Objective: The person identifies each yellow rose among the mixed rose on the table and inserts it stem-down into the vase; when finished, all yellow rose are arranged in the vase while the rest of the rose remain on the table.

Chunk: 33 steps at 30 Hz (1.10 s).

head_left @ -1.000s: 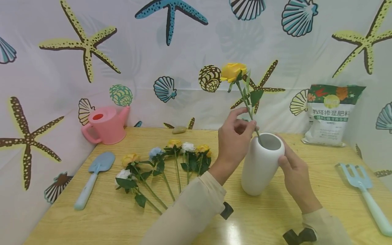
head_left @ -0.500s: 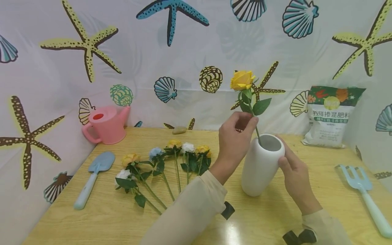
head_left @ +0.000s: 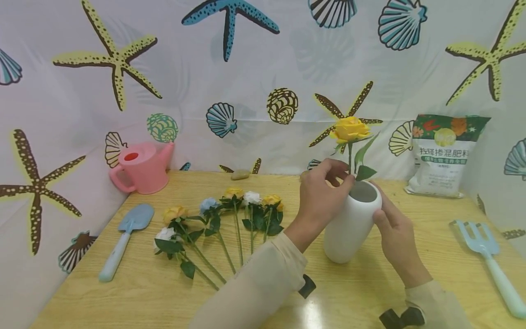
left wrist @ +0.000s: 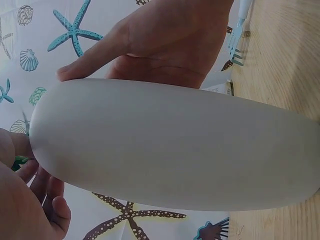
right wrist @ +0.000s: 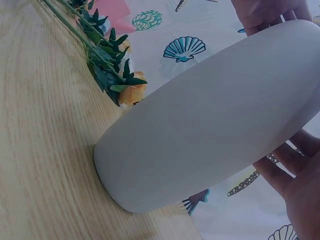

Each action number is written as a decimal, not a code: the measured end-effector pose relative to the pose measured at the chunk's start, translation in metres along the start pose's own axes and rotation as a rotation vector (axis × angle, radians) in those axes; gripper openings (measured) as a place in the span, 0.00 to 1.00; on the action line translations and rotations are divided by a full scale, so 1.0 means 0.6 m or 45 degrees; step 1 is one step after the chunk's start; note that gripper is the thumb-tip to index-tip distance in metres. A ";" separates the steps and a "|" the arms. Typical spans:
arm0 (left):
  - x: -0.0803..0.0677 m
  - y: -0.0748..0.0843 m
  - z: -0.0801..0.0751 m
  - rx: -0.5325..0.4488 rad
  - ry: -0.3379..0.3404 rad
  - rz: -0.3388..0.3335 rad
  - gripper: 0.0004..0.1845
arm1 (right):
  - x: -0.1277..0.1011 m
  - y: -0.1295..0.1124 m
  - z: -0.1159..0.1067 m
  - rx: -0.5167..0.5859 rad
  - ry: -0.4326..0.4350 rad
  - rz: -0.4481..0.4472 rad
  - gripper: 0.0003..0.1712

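Observation:
In the head view my left hand [head_left: 322, 196] pinches the stem of a yellow rose [head_left: 351, 129] just at the mouth of a white vase [head_left: 349, 233]. The bloom and green leaves stand above the rim; the stem's lower end is hidden. My right hand [head_left: 396, 233] grips the vase near its top from the right, thumb in front and fingers behind. The vase leans a little to the right in this view. Both wrist views are largely filled by the vase [left wrist: 170, 145], with the right hand [right wrist: 305, 185] at its upper part.
Several yellow, white and blue flowers [head_left: 234, 192] lie left of the vase. Further left are a blue trowel [head_left: 131, 226] and a pink watering can [head_left: 144, 167]. A stone [head_left: 240, 174] sits at the back. On the right are a fertilizer bag [head_left: 444, 157] and a hand fork [head_left: 491, 256].
My left hand has moved down and right to the vase's rim, and the yellow rose has sunk lower and stands more upright. The right hand and the vase stay put.

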State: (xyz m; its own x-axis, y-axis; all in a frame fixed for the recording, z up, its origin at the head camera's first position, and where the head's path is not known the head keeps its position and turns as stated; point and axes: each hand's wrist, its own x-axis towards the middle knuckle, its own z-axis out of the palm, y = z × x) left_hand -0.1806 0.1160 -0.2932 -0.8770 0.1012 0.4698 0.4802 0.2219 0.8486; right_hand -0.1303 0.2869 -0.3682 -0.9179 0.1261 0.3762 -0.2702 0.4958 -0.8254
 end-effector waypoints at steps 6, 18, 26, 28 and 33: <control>0.002 -0.003 0.001 -0.016 -0.040 -0.006 0.06 | -0.001 0.001 -0.003 -0.036 0.008 0.045 0.28; -0.002 -0.014 0.001 -0.011 -0.018 0.008 0.03 | 0.001 0.003 -0.001 0.004 0.004 -0.008 0.27; -0.008 -0.028 -0.009 -0.105 -0.089 -0.043 0.06 | 0.000 0.003 -0.002 0.004 -0.015 0.015 0.27; -0.010 -0.033 -0.020 -0.135 -0.099 -0.053 0.07 | 0.000 0.003 -0.003 -0.006 -0.015 0.020 0.27; -0.019 -0.063 -0.066 -0.158 -0.078 -0.114 0.07 | 0.001 0.004 -0.002 -0.019 -0.007 -0.024 0.27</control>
State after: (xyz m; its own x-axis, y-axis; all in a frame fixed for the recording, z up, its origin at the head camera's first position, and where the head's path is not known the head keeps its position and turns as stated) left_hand -0.1880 0.0679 -0.3211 -0.9139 0.1463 0.3786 0.3956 0.1115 0.9116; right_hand -0.1312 0.2892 -0.3691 -0.9143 0.1120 0.3893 -0.2830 0.5111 -0.8116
